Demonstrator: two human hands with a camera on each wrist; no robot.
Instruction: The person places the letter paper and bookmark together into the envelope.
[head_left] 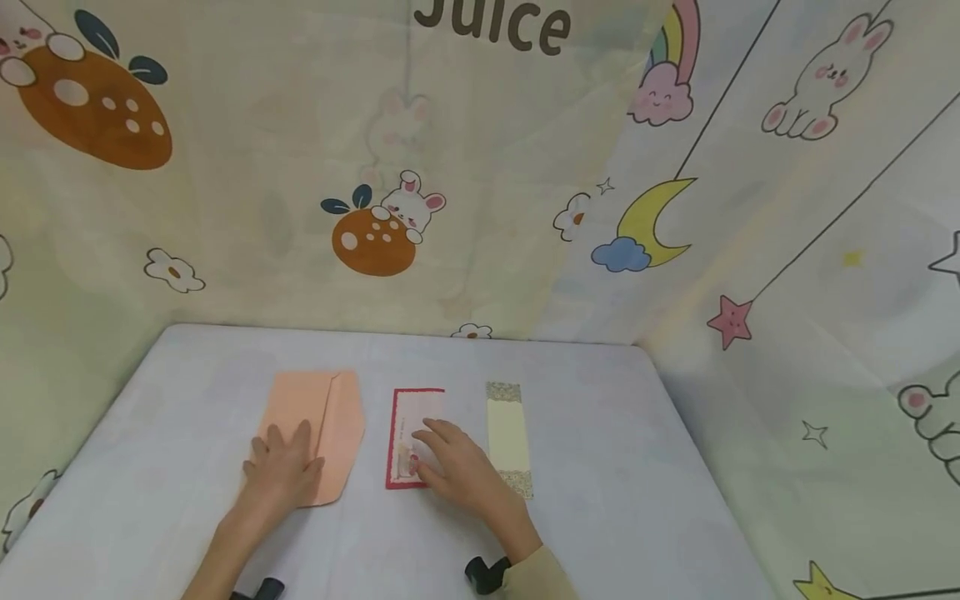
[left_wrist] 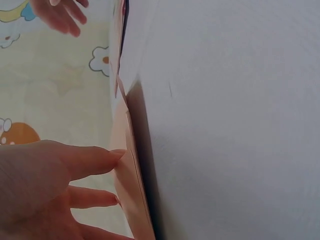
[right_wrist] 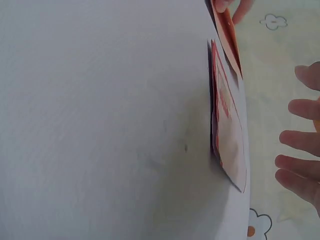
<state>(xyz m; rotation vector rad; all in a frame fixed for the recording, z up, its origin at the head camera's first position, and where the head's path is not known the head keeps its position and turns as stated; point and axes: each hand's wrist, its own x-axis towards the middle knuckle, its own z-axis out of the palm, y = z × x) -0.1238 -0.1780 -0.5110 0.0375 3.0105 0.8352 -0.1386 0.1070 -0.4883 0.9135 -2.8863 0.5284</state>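
Note:
A peach paper envelope (head_left: 300,396) lies on the left part of the table. My left hand (head_left: 279,471) rests on it with spread fingers; in the left wrist view the thumb (left_wrist: 95,159) touches its face. Right of it lies a folded card (head_left: 405,408) with a red border and a small printed picture. Over the card's right side hovers my right hand (head_left: 461,467), its fingers loosely bent and holding nothing. The right wrist view shows those fingers (right_wrist: 300,140) apart from the card (right_wrist: 230,130), whose layers stand slightly open.
A pale yellow strip (head_left: 508,429) with glittery gold ends lies right of the card, partly behind the right hand. The white-covered table (head_left: 600,417) meets printed cloth walls (head_left: 495,167) at its back and sides. Black wrist devices (head_left: 486,575) show at the bottom.

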